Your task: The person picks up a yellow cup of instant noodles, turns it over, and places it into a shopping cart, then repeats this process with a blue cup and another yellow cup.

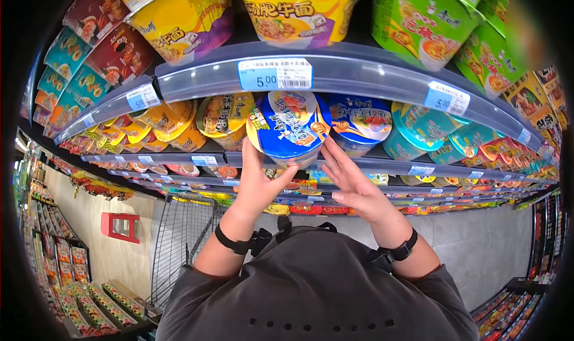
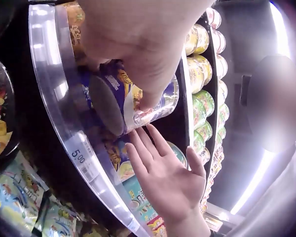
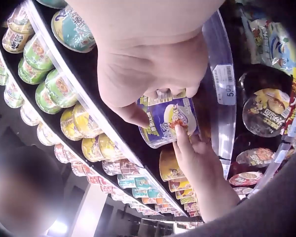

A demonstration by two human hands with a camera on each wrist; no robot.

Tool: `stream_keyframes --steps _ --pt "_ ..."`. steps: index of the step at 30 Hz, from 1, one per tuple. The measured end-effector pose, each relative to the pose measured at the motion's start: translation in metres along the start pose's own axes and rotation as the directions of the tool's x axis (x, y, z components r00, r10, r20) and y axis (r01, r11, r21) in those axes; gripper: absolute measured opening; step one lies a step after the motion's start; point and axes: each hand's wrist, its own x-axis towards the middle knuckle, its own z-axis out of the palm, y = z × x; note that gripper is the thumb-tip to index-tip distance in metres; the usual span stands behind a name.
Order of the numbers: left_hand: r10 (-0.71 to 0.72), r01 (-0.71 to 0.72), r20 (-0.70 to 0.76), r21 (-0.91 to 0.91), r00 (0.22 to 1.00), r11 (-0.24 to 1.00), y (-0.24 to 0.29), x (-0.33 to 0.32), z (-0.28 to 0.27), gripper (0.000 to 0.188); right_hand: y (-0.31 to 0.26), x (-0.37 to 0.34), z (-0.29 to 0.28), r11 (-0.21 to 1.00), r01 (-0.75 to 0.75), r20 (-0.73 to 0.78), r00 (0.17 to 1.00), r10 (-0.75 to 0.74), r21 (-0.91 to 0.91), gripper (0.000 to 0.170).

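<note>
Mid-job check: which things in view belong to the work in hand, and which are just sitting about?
In hand:
- Round, blue-and-yellow printed noodle cup, held by the left grip
- Right grip, fingers extended at the cup's side

Just about:
- Large yellow tapered noodle tubs
- Large green tapered noodle tubs
- Red, plastic-looking stool

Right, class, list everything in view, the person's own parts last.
Shelves: several, grey, ahead
Held cup: one, blue and yellow, centre
Blue cup: at least one, blue, alongside
Teal cups: several, teal, right
Orange cups: several, orange, left
Tubs: several, yellow and green, upper shelf
Other packs: many, mixed, all round
Price labels: many, blue and white, shelf edges
Stool: one, red, left
Cart: one, grey, lower left
Shirt: one, dark, bottom centre
Wristbands: two, black, flanking it
Left hand: one, bare, gripping held cup
Right hand: one, bare, beside held cup
</note>
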Motion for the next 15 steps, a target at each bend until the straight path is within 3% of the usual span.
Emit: stream_keyframes --steps 2,6,7,15 --pt "-0.018 0.018 -0.009 -0.021 1.000 1.000 0.000 0.011 0.001 0.091 0.004 0.008 -0.001 1.000 -0.015 -0.040 0.999 0.014 -0.010 0.104" --pt "-0.043 0.037 0.059 0.087 0.997 0.996 -0.010 0.025 -0.004 0.092 0.012 0.018 -0.009 0.999 -0.046 -0.020 0.999 0.045 -0.021 0.101" --pt "-0.031 0.019 0.058 0.183 0.998 0.983 -0.014 0.028 -0.005 0.090 0.013 0.020 -0.011 0.998 -0.068 -0.020 0.997 0.068 -0.009 0.100" --pt "-0.027 0.008 0.059 0.301 0.998 0.954 -0.018 0.036 -0.005 0.083 0.016 0.030 -0.010 0.996 -0.094 -0.089 0.992 0.093 -0.011 0.102"
